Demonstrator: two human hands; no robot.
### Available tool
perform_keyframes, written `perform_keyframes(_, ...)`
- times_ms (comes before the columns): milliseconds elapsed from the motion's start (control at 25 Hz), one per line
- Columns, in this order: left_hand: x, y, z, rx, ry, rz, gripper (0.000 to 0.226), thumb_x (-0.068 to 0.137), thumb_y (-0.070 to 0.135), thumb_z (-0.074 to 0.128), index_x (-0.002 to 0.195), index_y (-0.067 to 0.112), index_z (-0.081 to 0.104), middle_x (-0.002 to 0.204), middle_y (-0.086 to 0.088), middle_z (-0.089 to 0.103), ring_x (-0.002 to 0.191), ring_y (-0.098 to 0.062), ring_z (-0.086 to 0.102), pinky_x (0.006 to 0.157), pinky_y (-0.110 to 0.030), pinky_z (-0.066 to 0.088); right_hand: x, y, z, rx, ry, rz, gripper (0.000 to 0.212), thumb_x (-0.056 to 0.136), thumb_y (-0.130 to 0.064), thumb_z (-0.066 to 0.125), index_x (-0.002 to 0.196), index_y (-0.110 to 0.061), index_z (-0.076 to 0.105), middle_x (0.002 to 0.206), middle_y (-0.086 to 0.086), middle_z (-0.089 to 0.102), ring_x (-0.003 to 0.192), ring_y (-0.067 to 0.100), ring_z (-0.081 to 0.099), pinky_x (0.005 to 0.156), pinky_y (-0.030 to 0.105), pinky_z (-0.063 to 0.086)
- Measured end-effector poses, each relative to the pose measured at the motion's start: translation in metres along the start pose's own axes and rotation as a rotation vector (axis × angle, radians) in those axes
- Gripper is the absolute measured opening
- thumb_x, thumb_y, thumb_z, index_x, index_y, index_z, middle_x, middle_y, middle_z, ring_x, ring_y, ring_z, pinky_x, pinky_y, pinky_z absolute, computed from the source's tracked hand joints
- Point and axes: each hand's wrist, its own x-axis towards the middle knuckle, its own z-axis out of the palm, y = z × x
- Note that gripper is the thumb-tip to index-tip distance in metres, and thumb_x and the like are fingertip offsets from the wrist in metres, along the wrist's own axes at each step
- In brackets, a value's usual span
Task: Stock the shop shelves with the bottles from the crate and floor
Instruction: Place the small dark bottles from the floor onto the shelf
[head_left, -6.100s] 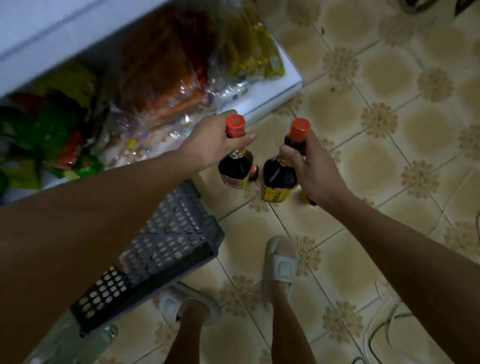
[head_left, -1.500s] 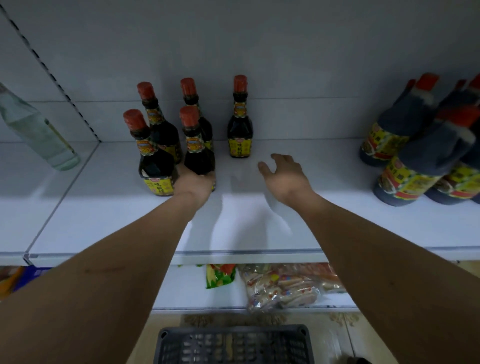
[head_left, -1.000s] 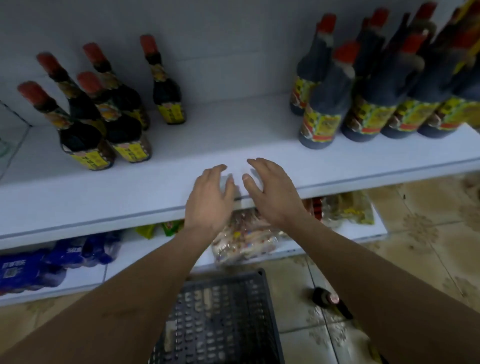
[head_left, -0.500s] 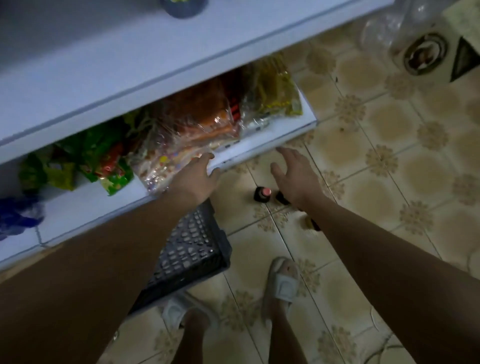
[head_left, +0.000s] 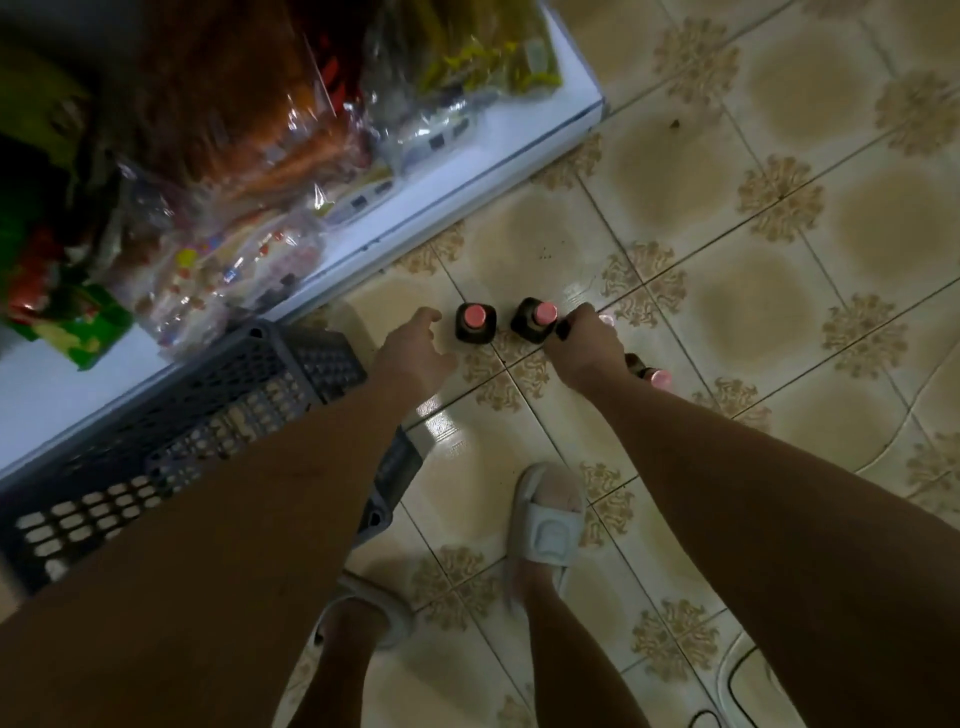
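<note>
- A tiled floor (head_left: 779, 322) with brown flower patterns fills the right side, seen from above.
- A white bottom shelf (head_left: 457, 176) runs along the upper left, piled with snack bags (head_left: 249, 156) in clear and green wrappers.
- A dark plastic crate (head_left: 171, 431) sits on the floor against the shelf edge, partly hidden by the left forearm.
- Two feet in pale slippers (head_left: 545, 525) stand on the tiles below the hands.
- The left hand (head_left: 410, 353) hangs just beside a bottle with its grip loosely curled and empty.
- The right hand (head_left: 584, 348) reaches down at the bottles; its grip seems closed on something dark, though I cannot tell for certain.
- Upright on the floor between the hands are a left bottle (head_left: 475, 323) and a right bottle (head_left: 535, 318), both red-capped; another bottle (head_left: 652, 371) peeks out behind the right wrist.
</note>
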Motion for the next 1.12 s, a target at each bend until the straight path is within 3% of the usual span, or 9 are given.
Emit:
perform_keyframes(120, 0.032, -0.011, 0.036, -0.077, 0.082, -0.032, 0.065, 0.083, 0.020, 0.074, 0.139, 0.016, 0.043, 0.131, -0.012, 0.056, 0.119, -0.030, 0.053, 0.094, -0.038, 0.045, 0.031, 0.018, 0.033, 0.112, -0.002, 0.012, 0.043, 0.091, -0.024, 0.061, 0.125, -0.009, 0.038, 0.113, 0.018, 0.059, 0.101, 0.041, 0.061, 0.079, 0.047, 0.051)
perform_keyframes(280, 0.064, -0.020, 0.075, -0.178, 0.167, -0.061, 0.063, 0.083, 0.021, 0.074, 0.139, 0.017, 0.044, 0.132, -0.010, 0.056, 0.120, -0.029, 0.053, 0.098, -0.040, 0.045, 0.062, 0.035, 0.070, 0.276, 0.092, -0.152, 0.056, 0.088, -0.026, 0.065, 0.136, -0.022, 0.036, 0.107, 0.000, 0.058, 0.095, 0.019, 0.057, 0.079, 0.035, 0.047)
perform_keyframes(560, 0.090, -0.004, 0.092, -0.279, 0.294, 0.042, 0.040, 0.082, 0.020, 0.076, 0.120, 0.014, 0.063, 0.118, -0.006, 0.066, 0.111, -0.023, 0.058, 0.101, -0.036, 0.045, 0.083, 0.044, 0.082, 0.380, 0.258, -0.245, 0.031, 0.092, -0.023, 0.060, 0.122, -0.021, 0.055, 0.088, -0.014, 0.058, 0.079, 0.006, 0.054, 0.075, 0.027, 0.042)
perform_keyframes(680, 0.090, -0.006, 0.083, -0.251, 0.298, 0.037, 0.036, 0.081, 0.024, 0.077, 0.115, 0.014, 0.065, 0.112, -0.005, 0.066, 0.102, -0.021, 0.058, 0.092, -0.034, 0.047, 0.076, 0.044, 0.072, 0.374, 0.224, -0.267, 0.027, 0.091, -0.023, 0.061, 0.118, -0.019, 0.058, 0.095, -0.006, 0.063, 0.088, 0.015, 0.061, 0.080, 0.037, 0.053)
perform_keyframes(800, 0.083, -0.007, 0.065, -0.279, 0.279, 0.026, 0.023, 0.084, 0.032, 0.073, 0.100, 0.019, 0.062, 0.089, 0.007, 0.058, 0.080, -0.009, 0.054, 0.067, -0.019, 0.040, 0.065, 0.038, 0.053, 0.377, 0.157, -0.319, 0.022, 0.091, -0.021, 0.064, 0.112, -0.017, 0.060, 0.094, -0.001, 0.066, 0.085, 0.023, 0.067, 0.076, 0.046, 0.058)
perform_keyframes(880, 0.074, -0.003, 0.048, -0.281, 0.271, 0.038, 0.024, 0.087, 0.038, 0.069, 0.096, 0.020, 0.057, 0.082, 0.009, 0.051, 0.071, -0.002, 0.046, 0.058, -0.012, 0.032, 0.055, 0.028, 0.038, 0.361, 0.122, -0.362, 0.023, 0.089, -0.023, 0.067, 0.111, -0.016, 0.062, 0.095, -0.003, 0.065, 0.087, 0.021, 0.068, 0.076, 0.046, 0.059)
perform_keyframes(960, 0.060, 0.002, 0.030, -0.294, 0.272, 0.066, 0.031, 0.089, 0.043, 0.066, 0.099, 0.016, 0.054, 0.084, 0.007, 0.052, 0.072, -0.005, 0.048, 0.059, -0.011, 0.035, 0.042, 0.015, 0.021, 0.304, 0.132, -0.406, 0.026, 0.088, -0.028, 0.069, 0.110, -0.016, 0.063, 0.097, -0.003, 0.061, 0.087, 0.015, 0.062, 0.078, 0.039, 0.056)
perform_keyframes(1120, 0.033, 0.008, -0.011, -0.351, 0.316, 0.073, 0.041, 0.090, 0.048, 0.062, 0.095, 0.011, 0.047, 0.090, -0.005, 0.053, 0.084, -0.024, 0.054, 0.083, -0.041, 0.053, 0.014, -0.016, -0.014, 0.163, 0.153, -0.534, 0.034, 0.087, -0.033, 0.068, 0.115, -0.014, 0.062, 0.108, 0.001, 0.047, 0.094, 0.014, 0.048, 0.080, 0.020, 0.035)
